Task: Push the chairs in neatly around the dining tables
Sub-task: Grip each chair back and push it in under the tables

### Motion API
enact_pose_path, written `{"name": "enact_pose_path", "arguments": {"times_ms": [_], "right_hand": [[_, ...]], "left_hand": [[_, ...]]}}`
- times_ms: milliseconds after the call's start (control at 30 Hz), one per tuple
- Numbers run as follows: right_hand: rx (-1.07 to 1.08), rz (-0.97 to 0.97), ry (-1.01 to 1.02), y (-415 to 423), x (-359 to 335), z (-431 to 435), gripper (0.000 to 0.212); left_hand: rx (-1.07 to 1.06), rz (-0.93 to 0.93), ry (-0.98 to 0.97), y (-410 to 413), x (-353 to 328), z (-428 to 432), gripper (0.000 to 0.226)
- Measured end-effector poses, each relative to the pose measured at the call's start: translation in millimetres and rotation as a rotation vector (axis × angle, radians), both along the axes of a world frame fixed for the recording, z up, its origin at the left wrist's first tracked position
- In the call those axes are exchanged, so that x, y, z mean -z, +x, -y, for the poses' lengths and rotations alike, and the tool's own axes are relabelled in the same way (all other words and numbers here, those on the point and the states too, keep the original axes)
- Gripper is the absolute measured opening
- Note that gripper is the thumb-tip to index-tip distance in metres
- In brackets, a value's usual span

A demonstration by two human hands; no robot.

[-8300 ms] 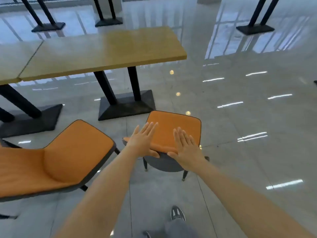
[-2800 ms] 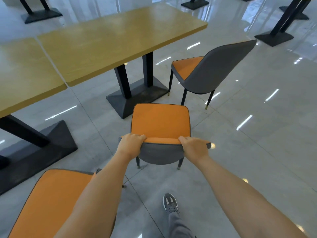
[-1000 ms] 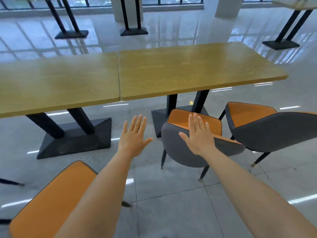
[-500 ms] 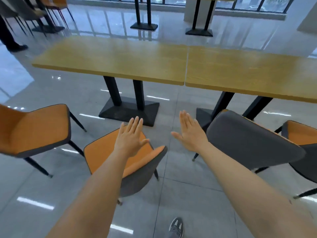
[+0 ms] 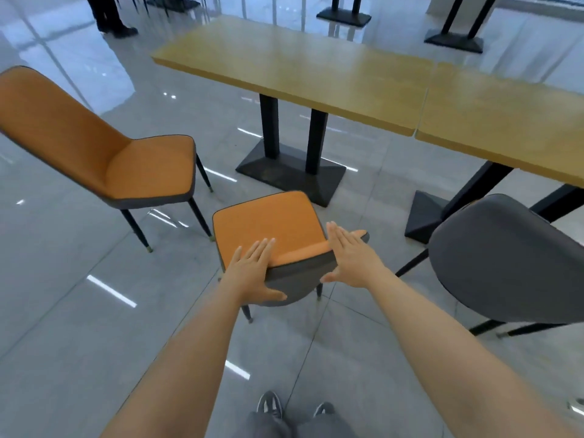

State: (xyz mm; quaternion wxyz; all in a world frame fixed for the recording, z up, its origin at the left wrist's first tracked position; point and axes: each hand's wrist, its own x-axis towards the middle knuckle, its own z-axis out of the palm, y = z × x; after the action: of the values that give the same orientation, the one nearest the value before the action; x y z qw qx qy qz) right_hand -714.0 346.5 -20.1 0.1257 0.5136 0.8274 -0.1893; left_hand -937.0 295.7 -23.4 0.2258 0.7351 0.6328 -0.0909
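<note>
An orange-seated chair with a grey back stands right in front of me, its seat turned toward the long wooden table. My left hand lies spread over the top left of its backrest, thumb on the grey outer side. My right hand is flat and open at the backrest's right end, fingers straight. Neither hand has closed on the chair. The chair stands a little short of the table's black pedestal base.
A second orange chair stands angled to the left, away from the table. A grey-backed chair is at the right under the adjoining table. My shoes show below. A person's legs stand far left.
The view has swung left and down. Both hands have dropped from mid-air onto the backrest of the orange chair in front of me.
</note>
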Motion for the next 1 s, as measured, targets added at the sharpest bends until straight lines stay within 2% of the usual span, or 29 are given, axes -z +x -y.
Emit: {"name": "enact_pose_path", "arguments": {"times_ms": [100, 267, 333, 433, 533, 700, 900, 1000], "right_hand": [[-0.044, 0.026, 0.038, -3.7, 5.8, -5.0, 0.115], [-0.152, 0.065, 0.117, -5.6, 7.2, -16.8, 0.099], [-0.182, 0.060, 0.160, -8.2, 12.4, -24.8, 0.086], [-0.268, 0.074, 0.263, -9.7, 18.5, -34.5, 0.047], [-0.332, 0.074, 0.279, -7.2, 18.0, -40.9, 0.033], [-0.380, 0.128, 0.257, -1.7, 15.5, -53.4, 0.029], [-0.343, 0.172, 0.241, 2.3, 7.6, -83.3, 0.027], [-0.340, 0.194, 0.237, 3.8, 4.0, -100.7, 0.021]], "left_hand": [[-0.063, -0.004, 0.002, -6.1, 8.1, 10.5, 0.105], [-0.137, -0.027, 0.068, -0.2, 15.2, 3.9, 0.067], [-0.159, -0.040, 0.114, 2.1, 22.7, -2.5, 0.049], [-0.158, -0.034, 0.202, 3.5, 34.9, -8.6, 0.032], [-0.154, 0.007, 0.329, 2.5, 43.2, -9.9, 0.032], [-0.059, -0.011, 0.381, 6.9, 44.7, -16.3, 0.065], [0.005, 0.031, 0.445, 11.7, 42.7, -55.5, 0.065], [0.034, 0.031, 0.411, 8.9, 42.3, -82.3, 0.068]]}}
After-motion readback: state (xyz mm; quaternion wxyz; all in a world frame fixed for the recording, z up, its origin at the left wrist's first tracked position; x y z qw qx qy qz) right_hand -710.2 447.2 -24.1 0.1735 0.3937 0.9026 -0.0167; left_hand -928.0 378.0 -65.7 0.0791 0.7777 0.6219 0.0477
